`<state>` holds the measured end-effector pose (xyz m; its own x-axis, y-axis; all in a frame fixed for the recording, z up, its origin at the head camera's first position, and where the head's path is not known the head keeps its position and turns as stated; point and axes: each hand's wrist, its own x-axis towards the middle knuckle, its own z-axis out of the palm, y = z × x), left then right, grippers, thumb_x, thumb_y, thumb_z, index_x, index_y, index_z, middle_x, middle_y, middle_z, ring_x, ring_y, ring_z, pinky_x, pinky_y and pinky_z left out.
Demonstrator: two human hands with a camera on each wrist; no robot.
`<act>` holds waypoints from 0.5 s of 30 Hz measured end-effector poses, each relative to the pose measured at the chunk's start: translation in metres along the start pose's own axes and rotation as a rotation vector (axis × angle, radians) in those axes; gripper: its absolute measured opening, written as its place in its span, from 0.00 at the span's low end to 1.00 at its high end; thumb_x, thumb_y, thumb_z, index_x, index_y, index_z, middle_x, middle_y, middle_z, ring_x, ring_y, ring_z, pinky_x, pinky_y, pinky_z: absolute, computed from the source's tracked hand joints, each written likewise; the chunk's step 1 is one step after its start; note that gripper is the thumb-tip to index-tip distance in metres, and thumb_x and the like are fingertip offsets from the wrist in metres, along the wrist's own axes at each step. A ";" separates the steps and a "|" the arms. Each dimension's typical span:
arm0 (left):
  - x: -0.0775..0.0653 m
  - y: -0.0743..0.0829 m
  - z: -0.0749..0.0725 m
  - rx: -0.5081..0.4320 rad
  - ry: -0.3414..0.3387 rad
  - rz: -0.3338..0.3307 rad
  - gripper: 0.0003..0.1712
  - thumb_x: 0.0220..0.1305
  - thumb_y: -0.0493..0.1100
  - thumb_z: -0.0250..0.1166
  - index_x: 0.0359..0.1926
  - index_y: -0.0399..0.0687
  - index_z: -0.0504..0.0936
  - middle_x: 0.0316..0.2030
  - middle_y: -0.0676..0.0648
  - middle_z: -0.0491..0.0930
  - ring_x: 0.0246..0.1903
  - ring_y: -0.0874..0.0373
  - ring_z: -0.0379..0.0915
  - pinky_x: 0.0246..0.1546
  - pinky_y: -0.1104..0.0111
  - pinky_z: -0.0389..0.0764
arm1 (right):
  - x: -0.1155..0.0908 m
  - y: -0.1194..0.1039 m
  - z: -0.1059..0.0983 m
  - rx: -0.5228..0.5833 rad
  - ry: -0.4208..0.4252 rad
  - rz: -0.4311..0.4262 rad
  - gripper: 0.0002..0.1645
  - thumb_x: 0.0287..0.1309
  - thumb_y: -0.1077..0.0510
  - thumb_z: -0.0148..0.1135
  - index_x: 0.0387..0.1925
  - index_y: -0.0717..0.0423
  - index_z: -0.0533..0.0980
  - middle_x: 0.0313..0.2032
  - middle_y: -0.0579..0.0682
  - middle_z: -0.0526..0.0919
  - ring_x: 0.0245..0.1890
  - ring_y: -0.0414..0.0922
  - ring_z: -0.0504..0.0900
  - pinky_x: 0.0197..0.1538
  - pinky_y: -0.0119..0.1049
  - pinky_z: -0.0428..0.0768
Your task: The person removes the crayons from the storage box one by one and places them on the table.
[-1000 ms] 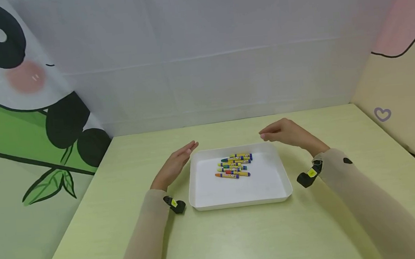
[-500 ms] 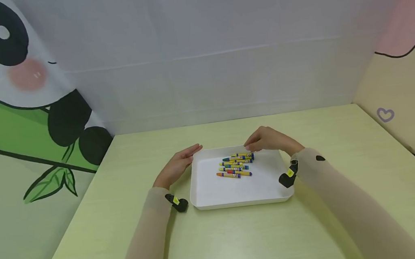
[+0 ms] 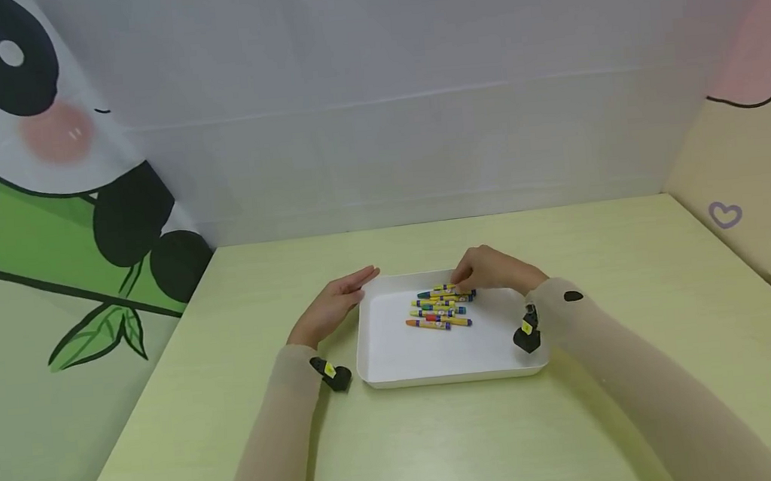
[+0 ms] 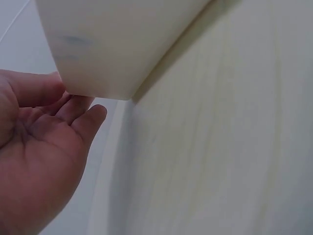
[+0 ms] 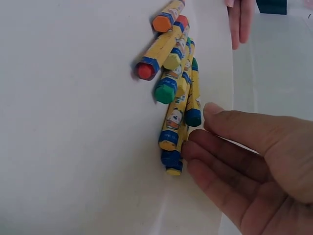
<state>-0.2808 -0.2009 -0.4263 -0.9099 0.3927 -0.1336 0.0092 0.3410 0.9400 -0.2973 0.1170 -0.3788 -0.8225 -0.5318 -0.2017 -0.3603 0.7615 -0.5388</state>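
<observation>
A white tray (image 3: 449, 358) holds several crayons in yellow and blue wrappers, lying in a loose heap. My left hand (image 3: 328, 310) rests at the tray's far left corner; in the left wrist view its fingers touch the tray wall (image 4: 107, 54). Over the far end of the heap is my right hand (image 3: 496, 269). Seen from the right wrist, its thumb is beside the blunt end of a dark green crayon (image 5: 194, 98), fingers loosely bent and apart from the thumb. An orange crayon (image 3: 428, 325) and a red crayon (image 5: 156, 54) lie at the near side.
The tray stands on a pale yellow-green table (image 3: 402, 450). A white cloth backdrop (image 3: 376, 120) rises behind it. Printed panels stand left and right, the right one with a purple heart (image 3: 725, 214).
My right hand has moved left and down from beyond the tray's far right corner to the crayons. The left hand has shifted slightly right, to the tray's corner.
</observation>
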 end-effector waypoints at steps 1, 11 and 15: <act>0.000 0.000 0.000 0.007 0.000 0.002 0.28 0.74 0.36 0.46 0.72 0.59 0.61 0.70 0.61 0.62 0.73 0.62 0.48 0.71 0.59 0.57 | 0.001 0.000 0.001 -0.008 -0.004 -0.007 0.14 0.60 0.57 0.64 0.48 0.55 0.84 0.46 0.52 0.85 0.39 0.41 0.80 0.44 0.37 0.80; 0.001 0.001 0.001 0.031 0.011 0.010 0.28 0.74 0.36 0.47 0.72 0.58 0.61 0.69 0.60 0.63 0.72 0.62 0.50 0.71 0.60 0.58 | 0.007 0.003 0.010 -0.038 0.003 -0.025 0.12 0.57 0.57 0.67 0.43 0.52 0.85 0.43 0.49 0.86 0.34 0.39 0.78 0.38 0.31 0.77; 0.001 0.001 0.002 0.015 0.015 0.000 0.28 0.74 0.36 0.47 0.72 0.58 0.61 0.70 0.60 0.63 0.72 0.62 0.50 0.70 0.60 0.58 | 0.006 0.001 0.012 -0.061 0.015 -0.038 0.10 0.58 0.58 0.66 0.41 0.52 0.86 0.41 0.49 0.86 0.30 0.38 0.76 0.35 0.29 0.75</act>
<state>-0.2810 -0.1985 -0.4257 -0.9160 0.3801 -0.1287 0.0155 0.3538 0.9352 -0.2970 0.1104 -0.3908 -0.8144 -0.5551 -0.1694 -0.4167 0.7624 -0.4950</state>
